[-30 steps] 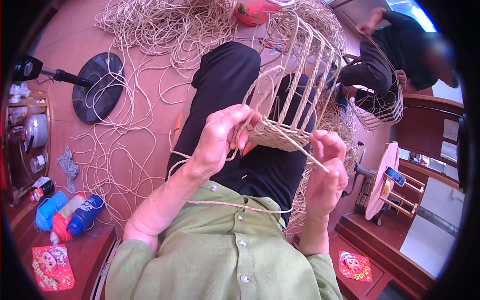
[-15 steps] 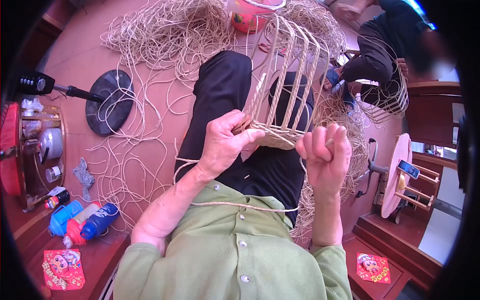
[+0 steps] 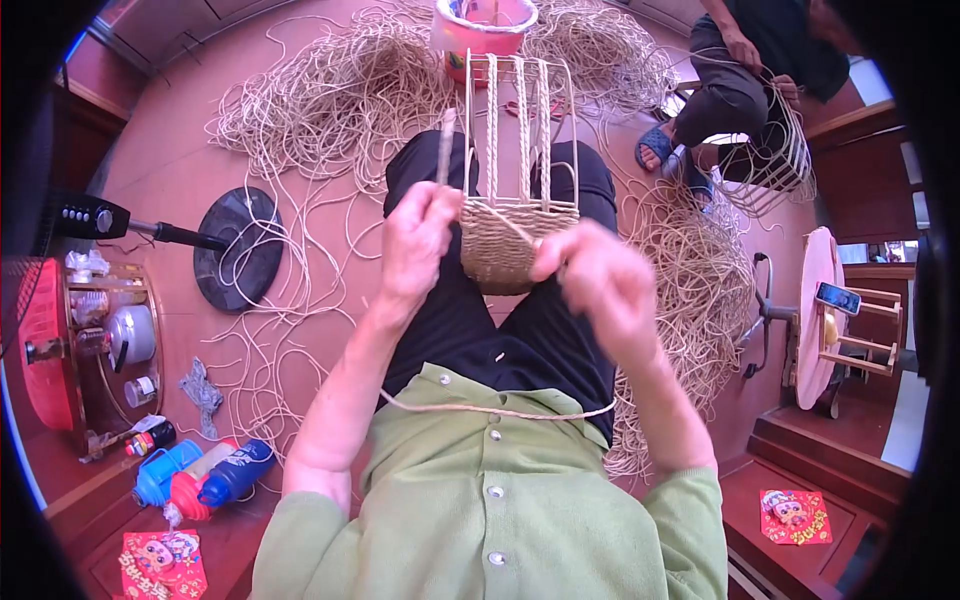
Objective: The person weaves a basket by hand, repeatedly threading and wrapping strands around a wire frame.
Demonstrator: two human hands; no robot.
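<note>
A half-woven basket (image 3: 500, 250) stands between my knees, its lower part tightly woven from tan cord and its upper part an open frame of twisted uprights. My left hand (image 3: 418, 245) is closed at the basket's left edge around a slim, pale-tipped stick (image 3: 446, 150); whether it is a tool or a loose upright, I cannot tell. At the right rim my right hand (image 3: 600, 275), blurred by motion, pinches a cord (image 3: 512, 225) stretched slantwise over the weave. A length of cord also loops across my green shirt (image 3: 470, 408).
Big heaps of cord (image 3: 340, 100) lie on the floor ahead and to the right. A pink bucket (image 3: 483, 35) stands behind the basket. Another person (image 3: 725, 90) handles a second basket frame (image 3: 775, 165). A round black base (image 3: 240, 245), bottles (image 3: 235, 472) and a phone (image 3: 838, 298) flank me.
The basket has turned upright and faces me more squarely. My left hand moved left with the stick pointing up; my right hand shifted left and forward, drawing the cord across the rim.
</note>
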